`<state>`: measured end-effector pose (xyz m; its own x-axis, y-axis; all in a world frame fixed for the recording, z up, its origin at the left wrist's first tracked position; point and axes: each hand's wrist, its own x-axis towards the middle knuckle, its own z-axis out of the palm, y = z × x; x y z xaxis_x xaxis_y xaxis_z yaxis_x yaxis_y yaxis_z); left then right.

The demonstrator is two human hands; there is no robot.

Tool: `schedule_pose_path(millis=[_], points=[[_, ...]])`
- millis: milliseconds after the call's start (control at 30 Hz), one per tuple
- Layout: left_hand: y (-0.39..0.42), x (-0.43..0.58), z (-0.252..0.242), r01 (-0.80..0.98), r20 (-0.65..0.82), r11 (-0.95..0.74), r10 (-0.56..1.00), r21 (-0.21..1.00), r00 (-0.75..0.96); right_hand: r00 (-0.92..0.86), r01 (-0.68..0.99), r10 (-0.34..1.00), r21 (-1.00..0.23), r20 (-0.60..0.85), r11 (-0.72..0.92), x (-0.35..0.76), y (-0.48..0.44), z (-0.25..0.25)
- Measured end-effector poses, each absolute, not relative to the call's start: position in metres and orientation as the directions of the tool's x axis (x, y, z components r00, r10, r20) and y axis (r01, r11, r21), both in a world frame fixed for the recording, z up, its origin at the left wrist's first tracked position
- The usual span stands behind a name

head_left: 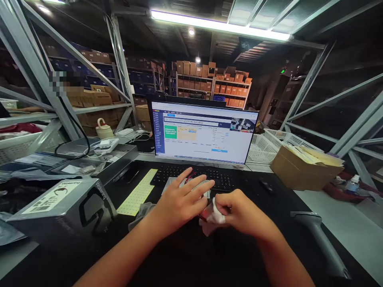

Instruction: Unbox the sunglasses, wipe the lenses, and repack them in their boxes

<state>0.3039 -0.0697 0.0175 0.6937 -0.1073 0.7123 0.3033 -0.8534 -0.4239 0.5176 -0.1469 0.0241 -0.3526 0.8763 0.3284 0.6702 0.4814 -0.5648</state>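
My left hand [181, 199] is held over a light grey shallow box [169, 185], its fingers stretched out and apart; its thumb is hidden. A thin red strip or cord [190, 176] shows between the fingers. My right hand [243, 211] pinches a crumpled white cloth or tissue [218, 217] just right of the left hand. Something small and dark red [204, 215] shows between the cloth and the left hand, too covered to name. Crumpled grey material [143, 213] lies beside the left wrist.
A lit monitor [203, 135] stands behind a black keyboard [223, 179]. At left are a dark grey product box [68, 215] and a yellow label sheet [137, 193]. A mouse [266, 185], barcode scanner [321, 239] and cardboard box [299, 169] stand at right.
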Motion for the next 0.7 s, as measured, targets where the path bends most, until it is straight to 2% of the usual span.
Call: schedule_pose_path(millis=[67,133,300,467,700], points=[[-0.069,0.302,0.020,0.307,0.740,-0.864,-0.105,-0.398,0.665,-0.447,0.548,0.860,-0.686,0.245,0.480,0.533,-0.146,0.032],[-0.068,0.299,0.024,0.320,0.756,-0.870,-0.088,-0.376,0.648,-0.485,0.474,0.842,-0.739,0.234,0.478,0.543,-0.144,0.036],[-0.067,0.298,0.024,0.350,0.759,-0.846,-0.095,-0.403,0.645,-0.436,0.488,0.869,-0.749,0.234,0.447,0.530,-0.146,0.030],[-0.061,0.302,0.018,0.328,0.731,-0.803,-0.184,-0.497,0.657,-0.208,0.573,0.912,-0.712,0.353,0.406,0.499,-0.146,0.019],[-0.056,0.294,0.024,0.398,0.777,-0.776,-0.180,-0.489,0.604,-0.417,0.397,0.878,-0.821,0.238,0.411,0.527,-0.137,0.027]])
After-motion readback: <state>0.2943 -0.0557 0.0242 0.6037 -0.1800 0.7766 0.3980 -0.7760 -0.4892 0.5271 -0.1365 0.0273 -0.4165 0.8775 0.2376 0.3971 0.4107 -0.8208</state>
